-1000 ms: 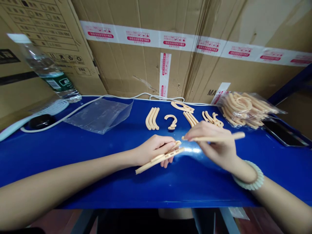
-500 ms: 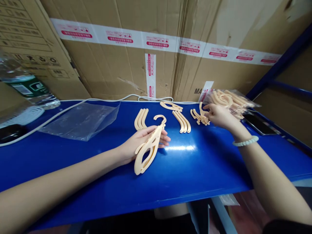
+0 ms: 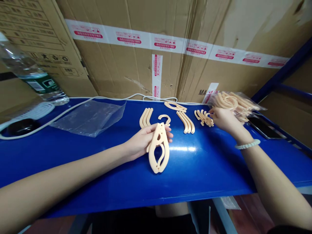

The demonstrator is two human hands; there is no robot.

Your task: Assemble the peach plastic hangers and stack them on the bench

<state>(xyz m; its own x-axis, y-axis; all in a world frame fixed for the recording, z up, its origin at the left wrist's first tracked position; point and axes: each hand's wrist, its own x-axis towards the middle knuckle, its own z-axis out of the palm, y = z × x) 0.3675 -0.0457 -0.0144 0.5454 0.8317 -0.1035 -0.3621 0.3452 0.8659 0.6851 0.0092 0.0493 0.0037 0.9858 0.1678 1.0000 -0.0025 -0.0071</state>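
My left hand is closed around a cream plastic folding hanger, its narrow end up and its two arms folded together. Just beyond the narrow end shows a curved hook; whether it is joined to the hanger I cannot tell. On the right, my right hand is at the edge of a small pile of cream hooks. Its fingers are curled together, and what they hold is hidden.
Cream hanger arms lie in a left group and a right group. Behind are a hanger body and a plastic bag of parts. A phone, flat clear bag, white cable and water bottle lie around.
The hanger in my left hand has turned from slanted to nearly upright, facing me. My right fingers have curled in at the hook pile, where one hook stuck up before. The view has shifted slightly.
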